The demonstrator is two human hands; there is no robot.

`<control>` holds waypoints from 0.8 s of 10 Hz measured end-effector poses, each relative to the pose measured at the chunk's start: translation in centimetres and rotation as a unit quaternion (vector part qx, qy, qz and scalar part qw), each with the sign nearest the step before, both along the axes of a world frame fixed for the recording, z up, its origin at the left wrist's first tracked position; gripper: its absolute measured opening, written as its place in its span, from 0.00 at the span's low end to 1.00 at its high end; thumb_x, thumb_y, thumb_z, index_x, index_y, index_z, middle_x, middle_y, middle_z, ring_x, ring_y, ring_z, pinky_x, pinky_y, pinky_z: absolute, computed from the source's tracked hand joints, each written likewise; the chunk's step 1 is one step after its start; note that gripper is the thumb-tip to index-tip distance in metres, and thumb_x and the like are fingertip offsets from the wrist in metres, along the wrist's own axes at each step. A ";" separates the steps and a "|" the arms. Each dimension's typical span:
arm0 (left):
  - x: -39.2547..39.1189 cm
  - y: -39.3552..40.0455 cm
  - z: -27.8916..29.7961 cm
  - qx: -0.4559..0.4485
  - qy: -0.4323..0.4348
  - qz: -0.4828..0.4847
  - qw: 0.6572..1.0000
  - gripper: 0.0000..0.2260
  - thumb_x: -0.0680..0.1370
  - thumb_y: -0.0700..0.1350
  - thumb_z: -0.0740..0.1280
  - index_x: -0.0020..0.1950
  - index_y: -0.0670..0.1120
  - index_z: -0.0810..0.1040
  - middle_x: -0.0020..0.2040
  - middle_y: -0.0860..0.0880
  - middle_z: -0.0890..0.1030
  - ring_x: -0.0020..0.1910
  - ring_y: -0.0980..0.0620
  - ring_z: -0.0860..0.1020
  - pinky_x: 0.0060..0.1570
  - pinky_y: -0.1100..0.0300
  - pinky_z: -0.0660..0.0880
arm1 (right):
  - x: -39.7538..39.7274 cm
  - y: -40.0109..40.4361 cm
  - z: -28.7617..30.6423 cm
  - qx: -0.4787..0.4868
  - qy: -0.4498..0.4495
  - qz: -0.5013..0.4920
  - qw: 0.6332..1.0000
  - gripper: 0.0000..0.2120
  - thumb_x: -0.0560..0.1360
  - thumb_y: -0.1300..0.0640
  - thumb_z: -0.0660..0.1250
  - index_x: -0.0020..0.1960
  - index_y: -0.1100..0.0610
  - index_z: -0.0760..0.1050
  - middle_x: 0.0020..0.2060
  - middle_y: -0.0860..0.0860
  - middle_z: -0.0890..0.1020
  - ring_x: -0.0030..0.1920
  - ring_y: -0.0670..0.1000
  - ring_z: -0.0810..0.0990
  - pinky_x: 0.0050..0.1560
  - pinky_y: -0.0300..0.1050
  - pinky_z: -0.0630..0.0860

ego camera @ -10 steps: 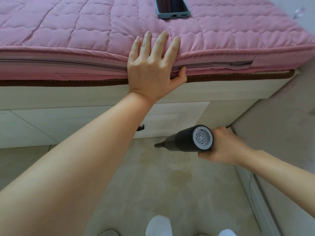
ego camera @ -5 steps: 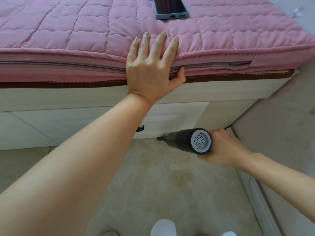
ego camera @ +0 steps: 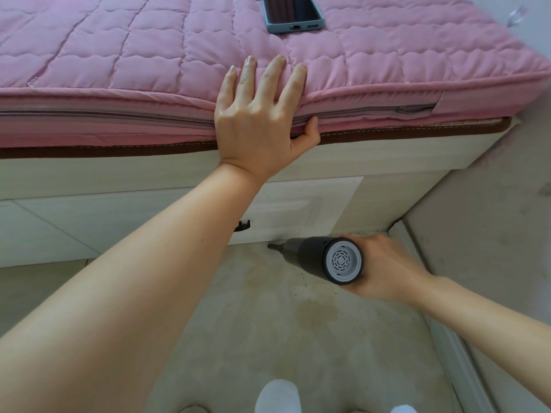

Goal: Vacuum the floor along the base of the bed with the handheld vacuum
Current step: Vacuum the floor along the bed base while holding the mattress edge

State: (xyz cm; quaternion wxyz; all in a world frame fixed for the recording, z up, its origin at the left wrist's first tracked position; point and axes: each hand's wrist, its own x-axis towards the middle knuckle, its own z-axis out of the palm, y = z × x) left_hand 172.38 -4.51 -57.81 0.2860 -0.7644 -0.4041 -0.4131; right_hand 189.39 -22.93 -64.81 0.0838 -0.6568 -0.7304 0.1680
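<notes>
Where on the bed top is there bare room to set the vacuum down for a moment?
The pink quilt is bare left of the phone and left hand, and again right of the phone toward the corner. It is crowded by the phone above the left hand's fingers. The right hand holds the vacuum low by the bed base.

Quilted cloth mattress [ego camera: 149,55], matt plastic vacuum [ego camera: 310,253]

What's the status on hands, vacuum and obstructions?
Left hand flat on the mattress edge, bracing. Right hand grips handheld vacuum, nozzle at the bed base. Dark specks on floor; nothing blocking.
</notes>
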 end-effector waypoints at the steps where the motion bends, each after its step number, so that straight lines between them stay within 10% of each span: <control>1: 0.1 -0.1 0.0 -0.001 0.000 0.000 1.000 0.24 0.76 0.60 0.58 0.65 0.49 0.79 0.62 0.45 0.80 0.62 0.37 0.77 0.62 0.41 0.73 | 0.4 -0.2 0.3 0.020 0.013 -0.006 1.000 0.18 0.61 0.39 0.63 0.47 0.47 0.75 0.36 0.45 0.82 0.37 0.53 0.80 0.32 0.47 0.76; 5: 0.0 0.0 -0.1 0.003 -0.001 0.002 1.000 0.24 0.76 0.60 0.58 0.65 0.49 0.79 0.62 0.45 0.80 0.62 0.38 0.77 0.63 0.42 0.73 | 1.8 -0.9 0.1 0.026 -0.017 -0.029 0.999 0.20 0.64 0.43 0.69 0.55 0.44 0.75 0.42 0.45 0.84 0.42 0.54 0.82 0.37 0.49 0.78; 8: 0.1 0.0 -0.1 0.002 0.000 0.003 1.000 0.24 0.76 0.60 0.59 0.64 0.49 0.79 0.62 0.45 0.81 0.62 0.38 0.77 0.63 0.42 0.73 | 3.1 -0.8 1.1 0.016 -0.012 -0.011 1.000 0.11 0.59 0.43 0.65 0.38 0.38 0.64 0.26 0.41 0.74 0.31 0.51 0.77 0.27 0.44 0.71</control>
